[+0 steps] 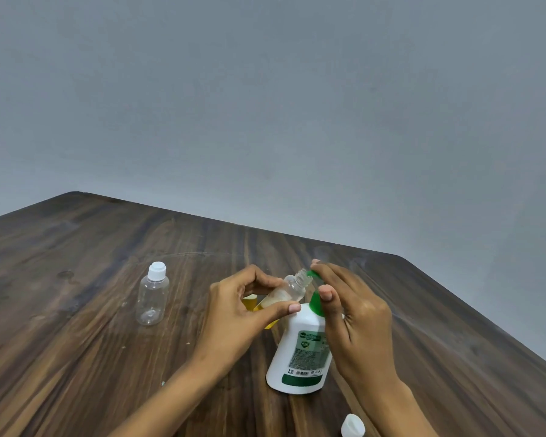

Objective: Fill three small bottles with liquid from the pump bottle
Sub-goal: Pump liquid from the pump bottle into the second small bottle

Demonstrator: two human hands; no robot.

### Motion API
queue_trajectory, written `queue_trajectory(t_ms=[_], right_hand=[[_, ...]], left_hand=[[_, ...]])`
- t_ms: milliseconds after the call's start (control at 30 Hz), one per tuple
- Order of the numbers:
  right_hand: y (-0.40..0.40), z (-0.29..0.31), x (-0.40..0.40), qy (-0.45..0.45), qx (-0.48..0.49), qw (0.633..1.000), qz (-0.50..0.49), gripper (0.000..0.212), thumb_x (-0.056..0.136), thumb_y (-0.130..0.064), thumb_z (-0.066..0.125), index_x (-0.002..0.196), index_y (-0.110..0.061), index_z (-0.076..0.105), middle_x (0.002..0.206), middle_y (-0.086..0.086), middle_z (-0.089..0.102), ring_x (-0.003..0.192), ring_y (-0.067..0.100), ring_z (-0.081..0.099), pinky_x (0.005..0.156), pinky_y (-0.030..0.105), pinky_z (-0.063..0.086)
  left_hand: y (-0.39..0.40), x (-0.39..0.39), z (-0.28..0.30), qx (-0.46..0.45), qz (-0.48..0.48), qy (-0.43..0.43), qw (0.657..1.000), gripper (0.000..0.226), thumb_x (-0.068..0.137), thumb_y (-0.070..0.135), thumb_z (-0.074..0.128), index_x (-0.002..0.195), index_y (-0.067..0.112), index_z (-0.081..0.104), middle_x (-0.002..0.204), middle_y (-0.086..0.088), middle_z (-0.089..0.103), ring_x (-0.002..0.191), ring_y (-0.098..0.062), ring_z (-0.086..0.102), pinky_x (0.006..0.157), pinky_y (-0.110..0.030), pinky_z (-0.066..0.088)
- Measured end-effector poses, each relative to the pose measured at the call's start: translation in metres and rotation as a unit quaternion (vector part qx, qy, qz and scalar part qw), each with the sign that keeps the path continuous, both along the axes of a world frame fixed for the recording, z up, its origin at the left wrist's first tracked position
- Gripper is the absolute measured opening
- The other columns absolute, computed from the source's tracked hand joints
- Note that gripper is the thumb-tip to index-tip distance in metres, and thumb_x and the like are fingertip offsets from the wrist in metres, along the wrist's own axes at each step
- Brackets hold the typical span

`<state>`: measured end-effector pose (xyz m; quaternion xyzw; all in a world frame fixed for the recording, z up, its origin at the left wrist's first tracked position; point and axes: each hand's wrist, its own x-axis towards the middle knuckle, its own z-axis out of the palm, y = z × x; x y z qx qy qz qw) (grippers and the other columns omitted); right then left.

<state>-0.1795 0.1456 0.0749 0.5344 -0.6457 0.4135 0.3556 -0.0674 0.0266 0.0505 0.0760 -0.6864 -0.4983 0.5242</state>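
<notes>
Pump bottle (300,351) standing upright on the surface (108,310), white body with green pump head (314,298), placed near the front edge for easy reach. Small bottle (289,291) held tilted in the left hand (234,313), uncapped, neck brought up against the green spout so that dispensed liquid lands inside rather than on the wood. Left grip clenched around that small bottle, thumb below and fingers above; some yellowish liquid already visible in its lower part. Right hand (350,313) resting on the pump head, fingers extended over the top, thumb beside the collar, apparently positioned to press down; right grip released, grasping nothing. Second small bottle (152,294), capped and apparently unfilled, standing well apart to the left. Loose white cap (353,426) lying at the bottom edge. Yellow item (249,301) behind the left hand, mostly hidden, not identifiable. Judged stage: filling in progress, at least one bottle outstanding.
</notes>
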Motion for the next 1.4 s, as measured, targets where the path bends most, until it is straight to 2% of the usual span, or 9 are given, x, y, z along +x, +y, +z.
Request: queue_trajectory(t_ms=[167, 367, 500, 667, 733, 833, 1033, 1233, 1400], right_hand=[[-0.004, -0.006, 0.001, -0.005, -0.002, 1.0, -0.01, 0.068, 0.1, -0.059, 0.023, 0.109, -0.011, 0.072, 0.107, -0.001, 0.07, 0.097, 0.011, 0.065, 0.076, 0.024, 0.052], [0.0, -0.001, 0.0, -0.005, 0.002, 1.0, -0.002, 0.071, 0.099, -0.06, 0.022, 0.113, -0.009, 0.071, 0.113, 0.0, 0.069, 0.104, 0.013, 0.064, 0.082, 0.03, 0.053], [-0.002, -0.006, 0.002, -0.001, -0.002, 1.0, -0.014, 0.068, 0.1, -0.058, 0.023, 0.11, -0.01, 0.071, 0.109, 0.0, 0.07, 0.1, 0.012, 0.064, 0.079, 0.028, 0.054], [0.002, 0.002, -0.001, -0.001, 0.006, 1.0, -0.009, 0.069, 0.099, -0.059, 0.022, 0.114, -0.011, 0.07, 0.114, -0.001, 0.069, 0.105, 0.007, 0.06, 0.085, 0.025, 0.049], [0.001, 0.001, 0.001, 0.002, 0.0, 1.0, -0.013, 0.069, 0.099, -0.059, 0.022, 0.112, -0.012, 0.071, 0.111, -0.002, 0.069, 0.103, 0.005, 0.06, 0.083, 0.022, 0.048], [-0.002, -0.003, 0.004, -0.001, -0.005, 1.0, -0.017, 0.069, 0.1, -0.058, 0.023, 0.108, -0.01, 0.072, 0.106, 0.0, 0.071, 0.097, 0.012, 0.065, 0.077, 0.022, 0.05], [0.004, 0.004, 0.002, -0.009, 0.013, 1.0, -0.011, 0.071, 0.098, -0.061, 0.022, 0.112, -0.011, 0.071, 0.112, 0.001, 0.07, 0.102, 0.013, 0.064, 0.083, 0.023, 0.048], [0.002, -0.001, 0.007, -0.015, 0.007, 1.0, -0.024, 0.068, 0.099, -0.06, 0.023, 0.107, -0.013, 0.072, 0.106, -0.003, 0.071, 0.096, 0.01, 0.065, 0.074, 0.016, 0.046], [0.004, 0.006, 0.005, -0.003, 0.011, 1.0, -0.024, 0.068, 0.099, -0.06, 0.022, 0.108, -0.014, 0.072, 0.108, -0.002, 0.071, 0.097, 0.013, 0.066, 0.075, 0.02, 0.048]], left_hand=[[-0.003, -0.001, -0.002, -0.009, 0.008, -0.005, 1.0, 0.029, 0.06, 0.029, 0.087, 0.079, 0.014, 0.072, 0.083, 0.009, 0.074, 0.083, -0.005, 0.071, 0.075, -0.015, 0.053], [-0.001, 0.0, -0.002, -0.008, 0.007, -0.007, 1.0, 0.031, 0.06, 0.031, 0.087, 0.081, 0.012, 0.072, 0.084, 0.009, 0.075, 0.084, -0.006, 0.071, 0.077, -0.017, 0.055], [-0.002, -0.001, -0.003, -0.013, 0.013, -0.007, 1.0, 0.028, 0.061, 0.026, 0.089, 0.08, 0.014, 0.072, 0.083, 0.011, 0.074, 0.083, -0.005, 0.071, 0.076, -0.016, 0.054], [0.001, 0.001, -0.001, -0.008, 0.003, -0.006, 1.0, 0.03, 0.06, 0.031, 0.086, 0.08, 0.014, 0.072, 0.083, 0.01, 0.075, 0.084, -0.004, 0.07, 0.075, -0.015, 0.053], [0.0, 0.001, -0.002, -0.007, 0.002, -0.003, 1.0, 0.029, 0.06, 0.031, 0.086, 0.079, 0.014, 0.072, 0.082, 0.01, 0.075, 0.083, -0.004, 0.071, 0.076, -0.016, 0.054], [-0.001, 0.0, -0.002, -0.009, 0.004, -0.005, 1.0, 0.027, 0.061, 0.029, 0.087, 0.079, 0.015, 0.072, 0.082, 0.009, 0.075, 0.083, -0.007, 0.071, 0.076, -0.017, 0.054], [0.001, 0.001, -0.001, -0.009, -0.002, -0.007, 1.0, 0.028, 0.061, 0.03, 0.086, 0.079, 0.013, 0.073, 0.083, 0.008, 0.075, 0.083, -0.006, 0.071, 0.076, -0.016, 0.053], [-0.001, 0.001, -0.001, -0.015, 0.007, -0.013, 1.0, 0.025, 0.063, 0.023, 0.089, 0.079, 0.015, 0.072, 0.083, 0.008, 0.075, 0.084, -0.007, 0.071, 0.077, -0.018, 0.054], [-0.001, 0.001, -0.001, -0.018, 0.008, -0.006, 1.0, 0.024, 0.062, 0.027, 0.087, 0.078, 0.018, 0.072, 0.083, 0.009, 0.075, 0.084, -0.007, 0.071, 0.077, -0.019, 0.055]])
